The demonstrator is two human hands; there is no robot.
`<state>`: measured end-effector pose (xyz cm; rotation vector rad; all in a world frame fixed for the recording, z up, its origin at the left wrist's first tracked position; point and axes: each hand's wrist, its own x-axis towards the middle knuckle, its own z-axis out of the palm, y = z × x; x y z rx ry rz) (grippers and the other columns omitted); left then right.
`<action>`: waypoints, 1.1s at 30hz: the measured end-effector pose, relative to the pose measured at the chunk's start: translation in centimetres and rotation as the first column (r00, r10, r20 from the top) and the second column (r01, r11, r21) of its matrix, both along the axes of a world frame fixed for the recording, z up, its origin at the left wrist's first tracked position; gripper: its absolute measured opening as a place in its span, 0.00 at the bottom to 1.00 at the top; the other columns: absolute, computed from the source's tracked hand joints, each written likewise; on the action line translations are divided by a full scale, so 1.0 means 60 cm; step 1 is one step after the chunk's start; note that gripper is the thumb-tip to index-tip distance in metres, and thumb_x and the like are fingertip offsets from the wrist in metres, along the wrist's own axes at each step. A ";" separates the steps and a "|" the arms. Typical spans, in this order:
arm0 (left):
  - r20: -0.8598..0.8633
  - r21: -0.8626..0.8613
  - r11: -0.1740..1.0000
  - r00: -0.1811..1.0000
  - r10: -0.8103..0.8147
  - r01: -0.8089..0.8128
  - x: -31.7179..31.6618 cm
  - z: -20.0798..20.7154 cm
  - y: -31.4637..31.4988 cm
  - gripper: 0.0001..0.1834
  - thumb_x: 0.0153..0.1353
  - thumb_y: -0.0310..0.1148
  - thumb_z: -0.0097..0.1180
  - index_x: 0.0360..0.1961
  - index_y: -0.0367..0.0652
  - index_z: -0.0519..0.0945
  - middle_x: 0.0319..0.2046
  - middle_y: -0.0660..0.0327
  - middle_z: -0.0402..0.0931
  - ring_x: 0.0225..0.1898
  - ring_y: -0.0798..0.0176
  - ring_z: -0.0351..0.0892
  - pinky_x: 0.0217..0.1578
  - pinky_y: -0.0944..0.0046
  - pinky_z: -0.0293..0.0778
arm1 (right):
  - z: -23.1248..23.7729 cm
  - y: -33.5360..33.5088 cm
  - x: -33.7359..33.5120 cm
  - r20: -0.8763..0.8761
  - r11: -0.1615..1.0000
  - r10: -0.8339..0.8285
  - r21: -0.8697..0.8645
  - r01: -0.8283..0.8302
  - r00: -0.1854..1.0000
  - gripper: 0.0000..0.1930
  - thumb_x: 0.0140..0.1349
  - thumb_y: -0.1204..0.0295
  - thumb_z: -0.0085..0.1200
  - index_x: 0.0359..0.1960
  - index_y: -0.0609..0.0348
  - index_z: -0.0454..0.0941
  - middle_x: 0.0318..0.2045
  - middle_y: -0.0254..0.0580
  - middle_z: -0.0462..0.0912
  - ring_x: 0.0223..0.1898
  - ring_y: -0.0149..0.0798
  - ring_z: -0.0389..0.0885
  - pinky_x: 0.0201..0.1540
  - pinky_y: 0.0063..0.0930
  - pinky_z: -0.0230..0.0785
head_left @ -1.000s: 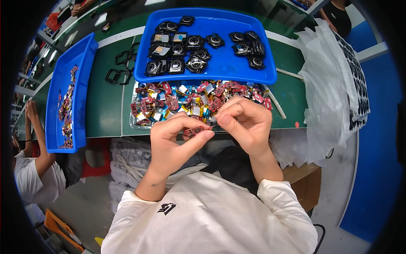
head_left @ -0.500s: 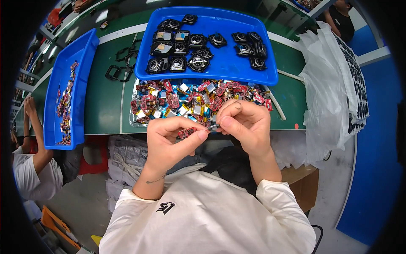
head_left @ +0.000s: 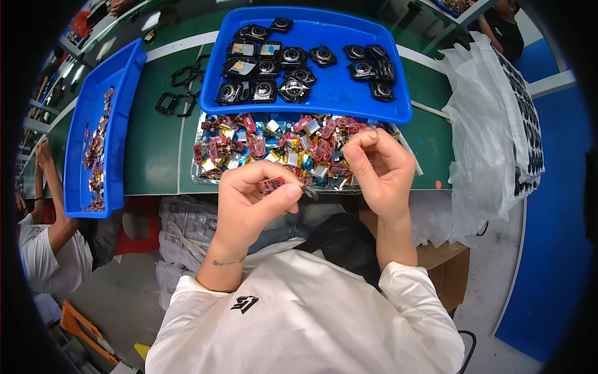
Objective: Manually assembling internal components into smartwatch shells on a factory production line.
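Above the near edge of the desk (head_left: 152, 149), holds a small red board (head_left: 271, 185) in the left hand (head_left: 249, 202), pinched between thumb and fingers, with a short dark piece (head_left: 309, 192) sticking out past the fingertips toward the right. Holds the right hand (head_left: 387, 177) well apart from the board, in front of the right part of a heap of loose parts (head_left: 255, 146), with fingers curled and thumb close to the index finger; cannot tell whether gripping anything tiny there. Has the heap just beyond the hands, a mix of red, silver, yellow and blue bits in a shallow clear tray (head_left: 198, 179). Has behind it a big blue tray (head_left: 349, 103), carrying black watch cases (head_left: 293, 88), mostly on the left, with a smaller group on the right. Shows black frames (head_left: 176, 103) lying on the desk, between the big tray and a second blue tray (head_left: 117, 143) bearing a line of small parts (head_left: 96, 156). Includes, at far left, another person's hands (head_left: 45, 156). Shows thin white sheets (head_left: 467, 124) draped at the right. Wears a white shirt (head_left: 299, 305).
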<state>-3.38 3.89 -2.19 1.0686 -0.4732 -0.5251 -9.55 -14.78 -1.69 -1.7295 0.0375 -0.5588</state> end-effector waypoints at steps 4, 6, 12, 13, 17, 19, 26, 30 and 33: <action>-0.026 -0.037 0.999 0.999 0.036 -0.037 0.005 -0.005 0.004 0.03 0.55 0.23 0.59 0.30 0.33 0.79 0.26 0.60 0.77 0.23 0.73 0.75 0.24 0.75 0.72 | -0.008 -0.037 0.016 0.174 0.914 -0.074 -0.383 0.137 0.982 0.04 0.53 0.77 0.58 0.22 0.63 0.77 0.22 0.35 0.72 0.23 0.29 0.67 0.25 0.21 0.58; -0.027 -0.060 0.998 0.999 0.035 -0.036 0.006 -0.004 0.005 0.04 0.54 0.24 0.59 0.29 0.33 0.79 0.26 0.60 0.77 0.23 0.72 0.75 0.24 0.75 0.72 | -0.006 -0.047 0.024 0.178 0.797 -0.222 -0.533 0.284 0.959 0.04 0.46 0.77 0.62 0.22 0.62 0.80 0.22 0.37 0.71 0.26 0.35 0.69 0.27 0.26 0.60; -0.015 -0.055 0.995 0.996 0.086 -0.087 0.008 -0.005 0.015 0.03 0.54 0.22 0.58 0.29 0.33 0.79 0.26 0.60 0.77 0.23 0.72 0.75 0.24 0.75 0.71 | 0.019 -0.058 0.031 0.239 0.764 -0.232 -0.555 0.329 0.943 0.07 0.43 0.74 0.65 0.16 0.62 0.78 0.27 0.38 0.73 0.27 0.36 0.67 0.29 0.27 0.62; -0.021 -0.056 0.994 0.996 0.092 -0.093 0.009 -0.005 0.016 0.03 0.54 0.22 0.58 0.29 0.33 0.79 0.25 0.60 0.77 0.22 0.72 0.75 0.23 0.75 0.70 | 0.013 -0.073 0.025 0.226 0.728 -0.185 -0.622 0.287 0.957 0.07 0.43 0.74 0.64 0.16 0.62 0.78 0.28 0.39 0.74 0.28 0.37 0.68 0.29 0.27 0.62; -0.028 -0.062 0.993 0.995 0.097 -0.099 0.012 -0.008 0.019 0.03 0.54 0.22 0.58 0.29 0.33 0.79 0.25 0.60 0.77 0.22 0.72 0.75 0.23 0.75 0.70 | 0.014 -0.080 0.028 0.232 0.654 -0.140 -0.708 0.266 0.963 0.07 0.46 0.75 0.62 0.16 0.63 0.77 0.30 0.40 0.76 0.28 0.38 0.69 0.31 0.28 0.63; -0.042 -0.067 0.993 0.994 0.100 -0.102 0.013 -0.007 0.018 0.03 0.53 0.23 0.58 0.29 0.33 0.79 0.25 0.60 0.77 0.21 0.73 0.74 0.23 0.75 0.70 | 0.020 -0.081 0.032 0.226 0.652 -0.144 -0.710 0.264 0.963 0.07 0.46 0.76 0.61 0.16 0.63 0.77 0.29 0.40 0.76 0.29 0.38 0.70 0.31 0.28 0.63; -0.047 -0.066 0.992 0.994 0.103 -0.106 0.015 -0.005 0.023 0.03 0.54 0.23 0.58 0.29 0.34 0.78 0.25 0.61 0.77 0.22 0.73 0.74 0.23 0.75 0.70 | 0.041 -0.081 0.106 -0.090 0.568 0.095 -0.813 -0.129 0.991 0.20 0.48 0.84 0.55 0.44 0.53 0.79 0.39 0.41 0.77 0.39 0.41 0.75 0.42 0.32 0.69; -0.060 -0.064 0.994 0.994 0.088 -0.092 0.013 -0.002 0.021 0.04 0.55 0.24 0.58 0.29 0.34 0.78 0.24 0.62 0.76 0.22 0.74 0.74 0.24 0.76 0.70 | 0.038 -0.078 0.185 -0.045 0.302 0.227 -0.946 -0.115 0.973 0.20 0.48 0.82 0.56 0.44 0.45 0.80 0.49 0.38 0.73 0.49 0.42 0.70 0.50 0.35 0.66; -0.059 -0.052 0.993 0.992 0.108 -0.111 0.009 0.000 0.023 0.04 0.55 0.24 0.58 0.30 0.34 0.78 0.24 0.63 0.76 0.22 0.74 0.74 0.24 0.76 0.70 | 0.035 -0.083 0.213 -0.104 0.331 0.327 -0.918 -0.217 0.939 0.18 0.49 0.79 0.57 0.43 0.45 0.80 0.51 0.36 0.72 0.53 0.42 0.66 0.54 0.36 0.63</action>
